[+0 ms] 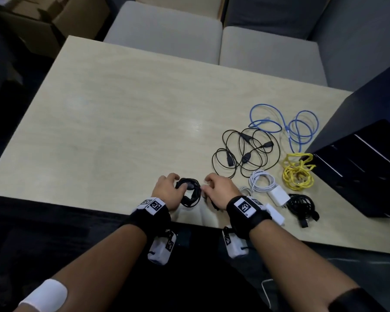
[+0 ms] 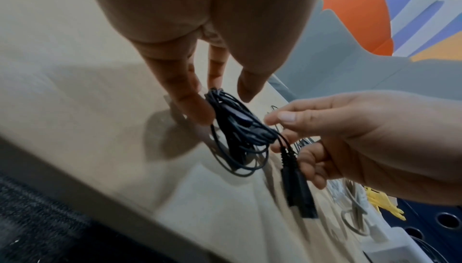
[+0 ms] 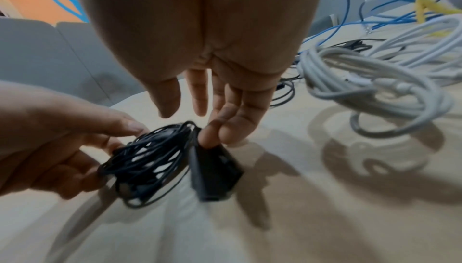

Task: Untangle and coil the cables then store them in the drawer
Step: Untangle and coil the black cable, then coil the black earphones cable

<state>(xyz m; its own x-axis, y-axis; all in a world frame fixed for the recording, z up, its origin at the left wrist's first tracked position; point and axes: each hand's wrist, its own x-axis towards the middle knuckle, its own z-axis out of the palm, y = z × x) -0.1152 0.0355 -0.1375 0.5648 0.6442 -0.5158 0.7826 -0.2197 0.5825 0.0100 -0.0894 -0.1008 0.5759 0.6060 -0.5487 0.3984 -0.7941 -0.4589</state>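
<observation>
left hand (image 1: 167,191) holds a small black coil (image 1: 190,195) just above the near edge of the table (image 1: 122,120): thumb on top, fingers curled underneath. coil is wound tight, and its tail hangs off the right side, ending in two black plugs (image 3: 212,174). right hand (image 1: 220,190) is at that tail. fingers are pressed together with the tips on the lead just above the plugs, thumb spread away from them. can't tell if it's actually pinching; wrist views are blurred.

rest of the cables sit to the right. a loose black cable (image 1: 245,152) is sprawled in open loops, with a blue cable (image 1: 286,129) behind it. yellow cable (image 1: 298,176) is bunched up against the dark drawer unit (image 1: 367,170). white cable (image 1: 260,180) is coiled with its charger (image 1: 279,194), just beside the right wrist. another black bundle (image 1: 301,204) lies near the table edge.
</observation>
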